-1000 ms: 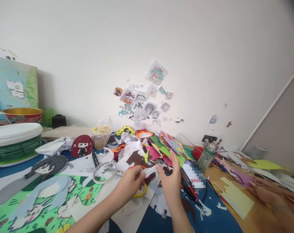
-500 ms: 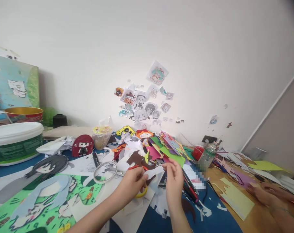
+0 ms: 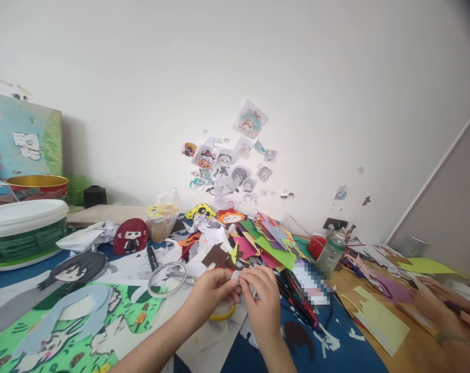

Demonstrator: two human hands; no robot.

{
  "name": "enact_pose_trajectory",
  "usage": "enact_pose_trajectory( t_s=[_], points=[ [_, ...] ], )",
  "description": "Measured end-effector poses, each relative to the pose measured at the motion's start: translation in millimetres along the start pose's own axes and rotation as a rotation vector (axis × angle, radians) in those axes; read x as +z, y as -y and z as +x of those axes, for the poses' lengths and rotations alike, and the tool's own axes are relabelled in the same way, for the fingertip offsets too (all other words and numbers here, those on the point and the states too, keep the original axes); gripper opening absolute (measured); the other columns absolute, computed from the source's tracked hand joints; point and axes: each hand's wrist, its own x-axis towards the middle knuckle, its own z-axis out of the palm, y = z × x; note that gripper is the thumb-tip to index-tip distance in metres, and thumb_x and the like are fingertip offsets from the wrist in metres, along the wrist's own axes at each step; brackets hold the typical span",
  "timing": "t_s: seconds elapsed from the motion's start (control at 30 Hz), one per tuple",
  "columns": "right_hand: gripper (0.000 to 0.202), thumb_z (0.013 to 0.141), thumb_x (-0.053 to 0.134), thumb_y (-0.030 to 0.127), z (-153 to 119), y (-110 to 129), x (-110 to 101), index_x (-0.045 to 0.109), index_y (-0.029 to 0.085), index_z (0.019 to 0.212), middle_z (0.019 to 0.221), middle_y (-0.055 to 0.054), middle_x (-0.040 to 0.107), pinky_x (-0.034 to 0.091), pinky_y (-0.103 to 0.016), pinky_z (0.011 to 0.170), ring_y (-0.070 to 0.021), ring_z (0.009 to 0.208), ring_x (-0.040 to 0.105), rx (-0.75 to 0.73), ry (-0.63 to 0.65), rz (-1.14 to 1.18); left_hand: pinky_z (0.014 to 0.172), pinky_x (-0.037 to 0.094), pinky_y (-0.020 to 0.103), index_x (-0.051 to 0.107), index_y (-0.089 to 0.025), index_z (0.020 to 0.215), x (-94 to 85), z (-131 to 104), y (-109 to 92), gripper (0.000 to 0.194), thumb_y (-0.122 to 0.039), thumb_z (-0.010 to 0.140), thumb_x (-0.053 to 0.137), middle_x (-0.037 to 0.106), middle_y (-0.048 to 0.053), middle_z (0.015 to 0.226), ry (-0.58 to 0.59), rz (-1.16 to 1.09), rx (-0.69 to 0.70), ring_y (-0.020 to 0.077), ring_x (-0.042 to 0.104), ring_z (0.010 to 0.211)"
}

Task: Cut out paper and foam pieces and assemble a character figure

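Close together over the middle of the table, my left hand point(image 3: 215, 289) and my right hand point(image 3: 261, 291) both pinch a small piece of white paper point(image 3: 235, 276). Most of that piece is hidden by my fingers. Under my left hand, a yellow handle loop point(image 3: 224, 315) shows in part, and a bit of red lies behind the fingers. To the left sits a roll of clear tape point(image 3: 151, 282) with a grey metal blade point(image 3: 188, 279) beside it. Behind my hands is a pile of coloured paper scraps point(image 3: 245, 247), with a brown piece point(image 3: 216, 255) nearest.
At left lie a green drawing point(image 3: 143, 305) with paper cutouts and a white-lidded tub point(image 3: 25, 233). Black and red pens point(image 3: 302, 305) lie to my right, near a glass jar point(image 3: 331, 248). Another person's hands point(image 3: 432, 305) work at the far right.
My right hand has moved left against my left hand, covering the white paper that showed as a longer strip between them. The other person's hands have shifted slightly.
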Motion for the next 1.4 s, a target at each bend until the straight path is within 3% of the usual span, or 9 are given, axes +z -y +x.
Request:
enact_pose_trajectory(
  t_s=[0.27,0.43,0.5,0.8,1.1,1.4],
  points=[
    [0.015,0.084,0.050,0.013,-0.4,1.7,2.2,0.064,0.019,0.083,0.078,-0.005,0.067,0.047,-0.035,0.069,-0.0196,0.077,0.055,-0.067,-0.023,-0.020,0.070,0.049,0.028,0.054,-0.017,0.069,1.1,0.1,9.2,0.022,-0.039,0.073,0.048,0.062,0.001,0.069,-0.009,0.089,0.026,0.0167,0.061,0.071],
    [0.021,0.082,0.046,0.008,0.0,5.1,6.6,0.064,0.019,0.084,0.078,-0.005,0.068,0.045,-0.038,0.069,-0.0196,0.073,0.054,-0.111,-0.002,-0.074,0.059,0.041,0.024,0.045,-0.019,0.058,1.2,-1.8,6.3,0.023,-0.029,0.078,0.038,0.055,0.000,0.061,-0.123,0.484,0.124,0.0142,0.052,0.060],
    [0.021,0.081,0.047,0.007,0.3,5.6,6.8,0.064,0.019,0.084,0.079,-0.005,0.068,0.045,-0.038,0.070,-0.0194,0.073,0.054,-0.074,0.004,-0.027,0.057,0.039,0.023,0.043,-0.020,0.056,1.3,-3.1,4.1,0.025,-0.027,0.079,0.036,0.054,0.000,0.059,-0.152,0.593,0.156,0.0136,0.049,0.058],
    [0.016,0.074,0.053,0.007,1.7,3.3,4.0,0.065,0.019,0.073,0.077,-0.004,0.068,0.049,-0.035,0.070,-0.0191,0.077,0.057,0.157,0.044,0.181,0.058,0.039,0.022,0.051,-0.019,0.066,3.3,-6.6,3.9,0.028,-0.025,0.084,0.030,0.061,0.002,0.067,-0.127,0.701,0.258,0.0137,0.053,0.061],
    [0.019,0.068,0.048,0.006,4.1,11.2,15.0,0.062,0.019,0.066,0.071,-0.004,0.066,0.048,-0.034,0.067,-0.0195,0.073,0.056,0.189,-0.018,0.142,0.060,0.039,0.024,0.054,-0.018,0.073,0.1,-6.7,11.6,0.030,-0.022,0.088,0.028,0.062,0.004,0.072,-0.158,0.892,0.332,0.0162,0.057,0.066],
    [0.021,0.068,0.046,0.006,3.3,15.0,19.8,0.061,0.019,0.066,0.070,-0.004,0.063,0.047,-0.032,0.064,-0.0195,0.073,0.054,0.244,-0.001,0.124,0.056,0.038,0.023,0.049,-0.019,0.069,0.4,-6.7,13.2,0.026,-0.017,0.087,0.030,0.059,0.004,0.068,-0.202,0.890,0.385,0.0153,0.055,0.062]
  ],
)
